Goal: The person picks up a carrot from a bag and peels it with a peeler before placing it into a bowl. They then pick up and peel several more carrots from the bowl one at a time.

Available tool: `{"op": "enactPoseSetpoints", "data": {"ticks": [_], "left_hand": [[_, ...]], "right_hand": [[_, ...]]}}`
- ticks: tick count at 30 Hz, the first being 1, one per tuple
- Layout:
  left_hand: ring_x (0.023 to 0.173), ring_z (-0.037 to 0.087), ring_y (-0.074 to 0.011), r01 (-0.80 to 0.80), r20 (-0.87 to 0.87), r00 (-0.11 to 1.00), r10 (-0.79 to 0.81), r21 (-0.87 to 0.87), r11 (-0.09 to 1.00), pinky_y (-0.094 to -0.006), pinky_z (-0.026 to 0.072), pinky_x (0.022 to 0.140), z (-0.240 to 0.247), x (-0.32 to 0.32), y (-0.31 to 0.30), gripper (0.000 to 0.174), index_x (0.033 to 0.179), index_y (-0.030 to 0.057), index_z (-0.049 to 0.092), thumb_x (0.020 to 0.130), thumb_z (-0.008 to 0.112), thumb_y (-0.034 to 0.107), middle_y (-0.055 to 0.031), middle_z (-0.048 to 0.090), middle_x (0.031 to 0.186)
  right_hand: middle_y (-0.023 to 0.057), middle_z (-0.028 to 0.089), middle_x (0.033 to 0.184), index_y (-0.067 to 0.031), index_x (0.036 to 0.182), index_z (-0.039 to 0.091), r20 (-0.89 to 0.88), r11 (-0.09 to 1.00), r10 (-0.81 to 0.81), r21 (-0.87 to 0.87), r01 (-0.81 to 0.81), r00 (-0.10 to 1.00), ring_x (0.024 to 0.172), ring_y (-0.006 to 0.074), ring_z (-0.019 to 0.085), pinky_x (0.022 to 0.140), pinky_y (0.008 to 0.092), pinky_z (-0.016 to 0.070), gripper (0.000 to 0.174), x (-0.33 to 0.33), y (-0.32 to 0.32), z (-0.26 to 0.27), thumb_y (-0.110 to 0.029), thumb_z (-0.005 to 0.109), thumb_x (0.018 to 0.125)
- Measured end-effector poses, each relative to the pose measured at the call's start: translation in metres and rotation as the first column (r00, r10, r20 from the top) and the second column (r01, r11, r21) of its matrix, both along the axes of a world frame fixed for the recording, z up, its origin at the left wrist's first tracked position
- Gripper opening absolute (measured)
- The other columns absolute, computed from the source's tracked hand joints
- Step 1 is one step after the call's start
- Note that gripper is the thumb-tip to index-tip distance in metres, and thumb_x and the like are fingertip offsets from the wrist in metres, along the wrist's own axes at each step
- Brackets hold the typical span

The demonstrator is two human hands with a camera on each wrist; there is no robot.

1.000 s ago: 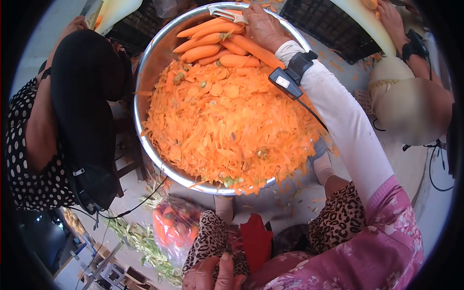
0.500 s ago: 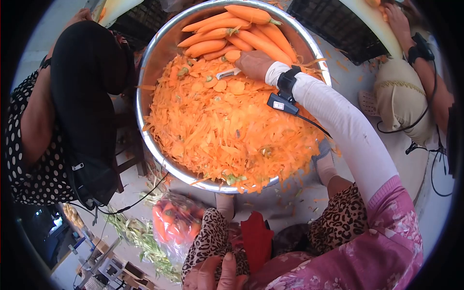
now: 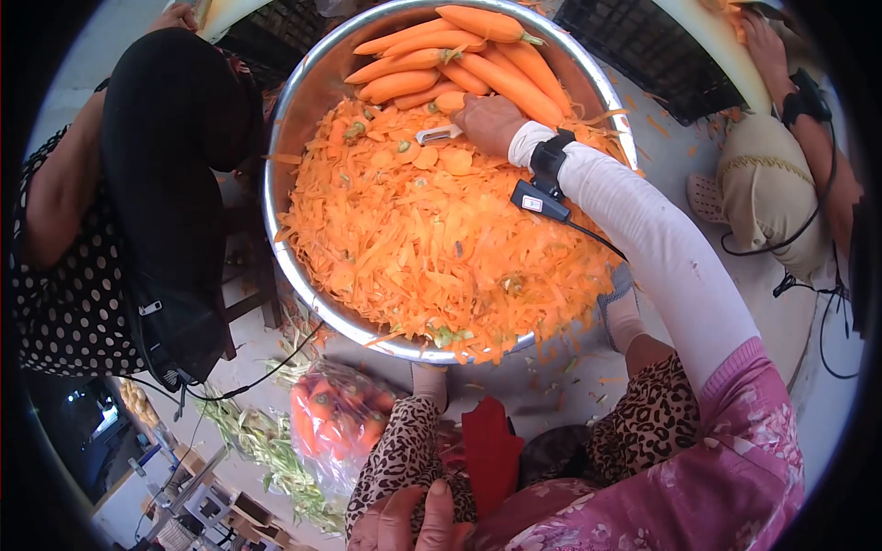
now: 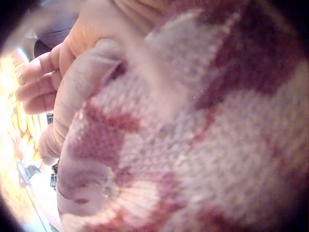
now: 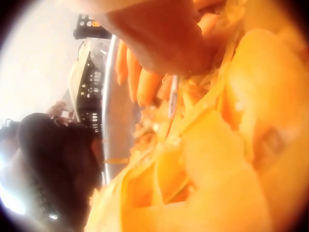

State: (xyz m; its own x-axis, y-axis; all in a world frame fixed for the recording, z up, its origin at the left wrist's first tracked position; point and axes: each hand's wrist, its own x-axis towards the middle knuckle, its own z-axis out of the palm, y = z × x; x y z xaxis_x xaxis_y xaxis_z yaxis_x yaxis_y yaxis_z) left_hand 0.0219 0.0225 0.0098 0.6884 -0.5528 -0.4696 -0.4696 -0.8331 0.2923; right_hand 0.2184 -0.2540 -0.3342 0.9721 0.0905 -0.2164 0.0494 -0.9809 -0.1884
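Note:
In the head view, the right hand point(image 3: 491, 122) grips a peeler point(image 3: 439, 134), whose metal end sticks out to the left over orange peelings point(image 3: 395, 220) in a large metal bowl point(image 3: 292, 266). An orange carrot end point(image 3: 450, 101) shows beside its knuckles; whether the hand touches it, I cannot tell. Whole carrots point(image 3: 519, 87) lie piled behind it. The right wrist view shows the blurred hand point(image 5: 164, 38) above the thin peeler point(image 5: 173, 96). Low in the head view, the left hand point(image 3: 404, 519) rests near the lap, fingers loose; its extended fingers point(image 4: 41, 82) hold nothing in the left wrist view.
A bag of carrots point(image 3: 335, 418) and green leaves point(image 3: 262, 450) lie on the floor left of the legs. Dark crates point(image 3: 648, 55) stand beyond the bowl. One person in black point(image 3: 175, 184) sits at left, another person's arm point(image 3: 813, 138) reaches in at right.
The right hand has come from the bowl's far rim down to the peelings' edge, keeping the peeler. A carrot now lies uncovered atop the pile. The left hand has hardly moved.

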Motion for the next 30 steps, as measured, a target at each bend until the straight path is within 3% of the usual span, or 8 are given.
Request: {"op": "enactPoseSetpoints", "data": {"ticks": [7, 10, 12, 16, 25, 28, 30], "left_hand": [[0.095, 0.057, -0.0355, -0.004, -0.005, 1.000, 0.004, 0.000, 1.000, -0.0426, 0.0473, 0.081, 0.001, 0.000, -0.001, 0.060, 0.131, 0.0063, 0.051, 0.075, 0.071, 0.011, -0.0169, 0.057, 0.111], [0.095, 0.057, -0.0352, -0.014, -0.017, 1.000, 0.014, -0.005, 1.000, -0.0425, 0.0474, 0.080, 0.001, -0.001, -0.001, 0.060, 0.131, 0.0058, 0.051, 0.074, 0.072, 0.010, -0.0168, 0.057, 0.111], [0.094, 0.057, -0.0351, 0.002, -0.014, 1.000, -0.002, -0.015, 1.000, -0.0425, 0.0475, 0.080, 0.001, 0.000, -0.001, 0.061, 0.130, 0.0055, 0.051, 0.073, 0.072, 0.010, -0.0168, 0.057, 0.111], [0.094, 0.057, -0.0349, -0.002, -0.013, 1.000, 0.002, -0.009, 1.000, -0.0426, 0.0474, 0.080, 0.000, -0.002, -0.001, 0.061, 0.130, 0.0059, 0.052, 0.073, 0.073, 0.010, -0.0164, 0.057, 0.110], [0.094, 0.057, -0.0342, -0.012, -0.002, 1.000, 0.012, -0.006, 1.000, -0.0422, 0.0476, 0.080, 0.000, -0.005, 0.000, 0.062, 0.130, 0.0077, 0.052, 0.072, 0.074, 0.011, -0.0151, 0.058, 0.110], [0.094, 0.057, -0.0342, -0.017, -0.012, 1.000, 0.017, -0.007, 1.000, -0.0423, 0.0477, 0.080, -0.001, -0.006, 0.001, 0.062, 0.130, 0.0072, 0.052, 0.072, 0.074, 0.011, -0.0153, 0.058, 0.109], [0.094, 0.057, -0.0345, -0.006, -0.013, 1.000, 0.006, -0.010, 1.000, -0.0426, 0.0477, 0.080, -0.001, -0.005, 0.001, 0.062, 0.131, 0.0070, 0.052, 0.072, 0.074, 0.011, -0.0158, 0.058, 0.110]], "right_hand": [[0.0128, 0.065, 0.105, -0.0090, 0.101, 0.068, -0.049, 1.000, 0.004, -0.016, -0.005, 0.999, 0.099, 0.0267, 0.063, 0.079, 0.0380, 0.0513, 0.021, 0.001, 0.000, 0.002, -0.014, 0.054, 0.086], [0.0162, 0.062, 0.101, -0.0075, 0.100, 0.065, -0.051, 1.000, 0.021, 0.003, -0.021, 0.998, 0.093, 0.0296, 0.064, 0.076, 0.0393, 0.0511, 0.019, 0.004, 0.003, 0.001, -0.015, 0.057, 0.085], [0.0155, 0.063, 0.100, -0.0074, 0.100, 0.066, -0.123, 0.999, -0.005, -0.033, 0.001, 0.992, 0.095, 0.0289, 0.063, 0.075, 0.0388, 0.0518, 0.019, 0.006, 0.005, 0.003, -0.015, 0.056, 0.085], [0.0111, 0.066, 0.104, -0.0105, 0.104, 0.070, -0.083, 0.993, -0.033, -0.114, 0.023, 0.996, 0.099, 0.0256, 0.064, 0.079, 0.0363, 0.0517, 0.023, 0.006, 0.013, 0.001, -0.013, 0.058, 0.084], [0.0134, 0.066, 0.101, -0.0053, 0.103, 0.063, -0.053, 0.995, -0.092, 0.043, 0.095, 0.994, 0.097, 0.0277, 0.064, 0.079, 0.0362, 0.0515, 0.022, 0.000, 0.007, 0.009, -0.012, 0.057, 0.083], [0.0181, 0.060, 0.106, -0.0022, 0.102, 0.058, -0.105, 0.992, -0.053, 0.111, 0.065, 0.993, 0.095, 0.0333, 0.063, 0.075, 0.0416, 0.0511, 0.025, 0.005, -0.006, 0.006, -0.007, 0.062, 0.078], [0.0186, 0.061, 0.104, -0.0019, 0.103, 0.057, -0.006, 0.978, -0.046, 0.203, 0.046, 0.999, 0.091, 0.0341, 0.063, 0.074, 0.0409, 0.0496, 0.027, 0.013, -0.016, 0.003, -0.007, 0.061, 0.077]]}}
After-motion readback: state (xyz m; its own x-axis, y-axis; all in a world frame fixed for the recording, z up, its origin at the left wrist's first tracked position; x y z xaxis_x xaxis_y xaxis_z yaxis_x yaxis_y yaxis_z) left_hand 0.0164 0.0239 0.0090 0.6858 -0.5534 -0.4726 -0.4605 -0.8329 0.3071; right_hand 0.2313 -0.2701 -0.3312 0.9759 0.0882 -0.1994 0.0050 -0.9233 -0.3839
